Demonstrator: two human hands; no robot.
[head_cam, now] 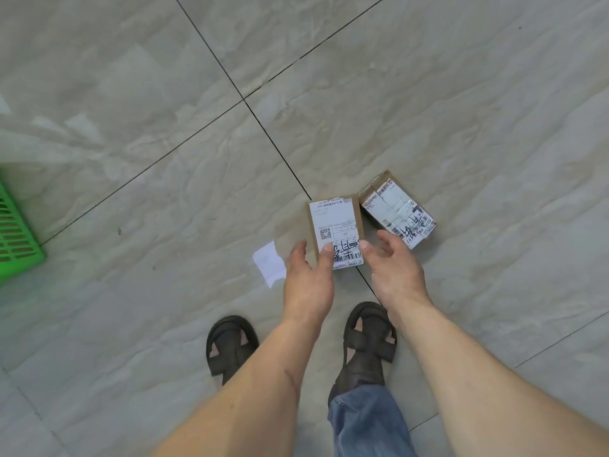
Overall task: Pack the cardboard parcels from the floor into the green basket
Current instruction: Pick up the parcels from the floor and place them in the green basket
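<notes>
A floor of large, glossy grey-beige tiles (428,110) with faint marble-like veining fills the whole view, seen from above. Thin dark grout lines (211,54) run diagonally across it and cross near the upper middle, dividing the surface into big squares. Soft, pale reflections of light lie on the tiles at the left, and a small bright white patch of reflected light (269,263) shines near the centre.
</notes>
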